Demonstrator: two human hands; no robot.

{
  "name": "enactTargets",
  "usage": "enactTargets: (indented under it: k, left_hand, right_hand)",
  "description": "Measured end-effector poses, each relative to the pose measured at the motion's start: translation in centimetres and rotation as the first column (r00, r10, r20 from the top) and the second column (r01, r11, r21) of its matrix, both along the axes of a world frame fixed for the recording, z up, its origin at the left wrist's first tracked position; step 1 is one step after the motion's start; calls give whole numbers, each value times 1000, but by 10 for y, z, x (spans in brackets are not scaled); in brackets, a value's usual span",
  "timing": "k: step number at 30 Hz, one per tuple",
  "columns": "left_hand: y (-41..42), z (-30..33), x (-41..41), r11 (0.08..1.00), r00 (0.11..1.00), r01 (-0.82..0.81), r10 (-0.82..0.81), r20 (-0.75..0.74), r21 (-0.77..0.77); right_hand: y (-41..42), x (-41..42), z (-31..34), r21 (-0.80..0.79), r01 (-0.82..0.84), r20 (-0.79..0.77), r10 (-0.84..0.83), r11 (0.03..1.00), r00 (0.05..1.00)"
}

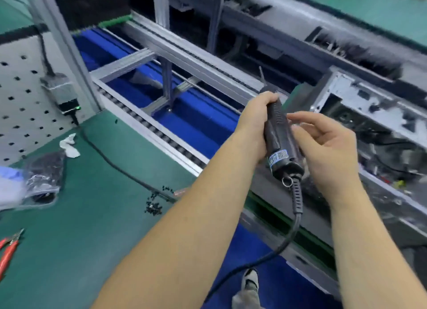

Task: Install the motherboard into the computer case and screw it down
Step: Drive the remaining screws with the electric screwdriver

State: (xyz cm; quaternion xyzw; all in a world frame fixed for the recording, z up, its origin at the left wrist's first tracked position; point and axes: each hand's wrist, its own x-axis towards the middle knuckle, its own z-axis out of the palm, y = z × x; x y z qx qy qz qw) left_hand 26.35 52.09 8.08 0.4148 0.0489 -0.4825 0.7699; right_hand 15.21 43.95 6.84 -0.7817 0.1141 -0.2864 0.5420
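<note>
The left hand (255,123) is wrapped round the driver (277,137) at mid-barrel; the right hand (323,144), fingers relaxed, touches its far side, grasping nothing. The driver looks rigid and fairly light, its stiff cord (293,225) trailing below the grip. The case (360,128) lies just beyond, blurred.

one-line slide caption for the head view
Left hand grips a corded electric screwdriver, right hand at its side, beside the open computer case.

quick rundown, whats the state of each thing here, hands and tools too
screwdriver: held off the bench, bit pointing away
left hand: grips the screwdriver
right hand: fingers loosely curled beside the screwdriver
case: open, blurred
screws: loose pile on mat
pliers: lying idle
</note>
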Motion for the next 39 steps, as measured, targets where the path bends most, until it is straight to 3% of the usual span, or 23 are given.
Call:
enactTargets:
  k: [5,9,11,14,17,18,19,21,23,25,29,35,39]
  left_hand:
    - [-110,22,-48,951,931,302,-308,197,59]
    - [-181,26,-83,858,786,475,-513,345,193]
    - [-210,30,-91,781,643,541,-623,445,312]
    - [-244,47,-86,579,332,602,-808,487,550]
    - [-268,65,-69,354,-59,432,-906,418,829]
    - [-274,69,-66,299,-146,371,-916,373,879]
    - [-278,72,-64,268,-196,341,-917,347,901]
    - [-286,73,-61,303,-230,297,-898,375,906]
    - [-289,73,-56,378,-234,229,-873,427,897]
    - [-290,70,-51,407,-194,240,-869,455,881]
    - [-285,60,-45,439,36,448,-879,475,779]
    - [-287,40,-43,650,488,467,-755,439,599]
    - [-290,36,-47,747,678,489,-651,343,451]
  right_hand:
    - [-85,-62,12,-154,305,33,-303,940,952]
    - [-152,-106,5,-472,374,-60,-452,799,890]
    - [-183,-117,4,-607,390,-32,-512,693,858]
    - [-221,-119,5,-737,292,-96,-522,610,847]
    - [-248,-104,10,-782,74,-335,-519,618,786]
    - [-253,-96,13,-783,19,-381,-504,622,775]
    - [-257,-88,14,-772,-13,-406,-477,635,779]
    - [-264,-76,15,-678,-26,-442,-380,734,813]
    - [-268,-70,17,-527,-16,-465,-272,850,842]
    - [-271,-67,17,-525,-11,-440,-260,851,860]
    - [-275,-59,7,-630,22,-367,-323,777,872]
    - [-281,-62,4,-575,207,-155,-354,791,922]
    - [-285,-67,18,-538,221,-255,-407,813,877]
